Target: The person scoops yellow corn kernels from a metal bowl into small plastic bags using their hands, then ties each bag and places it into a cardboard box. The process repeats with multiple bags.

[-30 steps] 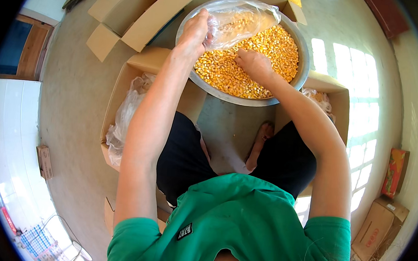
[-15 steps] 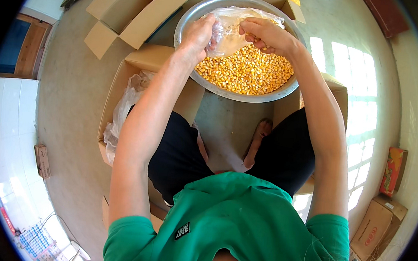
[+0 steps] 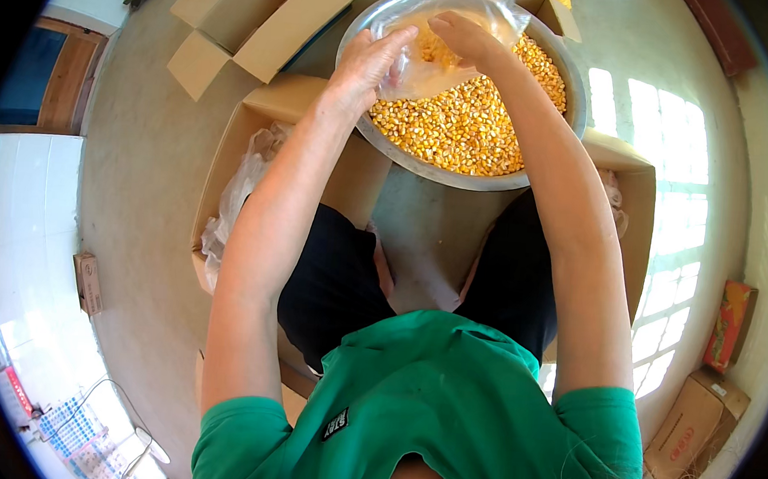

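Observation:
A wide metal basin full of yellow corn kernels stands in front of me. Over its far left part my left hand grips the near-left edge of a clear plastic bag, fingers closed on the film. The bag lies spread above the corn, with some kernels showing through it. My right hand is at the bag from the right, fingers stretched out and pointing left, palm turned down. Its palm is hidden; kernels show just below the fingertips.
An open cardboard box stands beyond the basin at the left. Another box, holding crumpled clear plastic, is by my left leg; a third box is by my right. Closed cartons line the right wall.
My right hand has turned palm down and its fingers have straightened over the bag; the kernels seen in it before no longer show there. The view has shifted slightly.

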The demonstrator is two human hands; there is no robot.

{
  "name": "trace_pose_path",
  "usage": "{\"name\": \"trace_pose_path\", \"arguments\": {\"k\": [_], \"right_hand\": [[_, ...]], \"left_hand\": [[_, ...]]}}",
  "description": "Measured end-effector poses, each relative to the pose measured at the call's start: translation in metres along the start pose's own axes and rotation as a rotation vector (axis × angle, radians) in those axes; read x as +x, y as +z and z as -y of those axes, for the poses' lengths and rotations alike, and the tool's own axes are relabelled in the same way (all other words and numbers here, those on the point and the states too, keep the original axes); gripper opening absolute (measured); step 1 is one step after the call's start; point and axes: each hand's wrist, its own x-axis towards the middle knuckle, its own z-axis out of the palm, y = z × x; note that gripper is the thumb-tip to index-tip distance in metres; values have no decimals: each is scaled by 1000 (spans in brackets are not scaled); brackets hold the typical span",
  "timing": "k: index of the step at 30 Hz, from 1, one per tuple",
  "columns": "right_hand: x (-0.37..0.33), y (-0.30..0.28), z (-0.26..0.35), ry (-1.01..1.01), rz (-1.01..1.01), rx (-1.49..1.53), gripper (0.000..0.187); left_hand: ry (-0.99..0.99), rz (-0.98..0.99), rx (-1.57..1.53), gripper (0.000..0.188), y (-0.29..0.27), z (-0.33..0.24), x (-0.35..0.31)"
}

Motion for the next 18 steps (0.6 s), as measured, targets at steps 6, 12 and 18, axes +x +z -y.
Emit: {"name": "trace_pose_path", "arguments": {"k": [6,12,18], "right_hand": [[16,-18,-11,-68,-26,-115,31],[18,-41,-16,3,-155,-4,34],[9,-46,-20,-105,-20,87,31]], "left_hand": [[27,-47,225,30,-11,6,12],[159,-38,719,23,-11,0,11],[144,14,597,28,-8,3,9]]}}
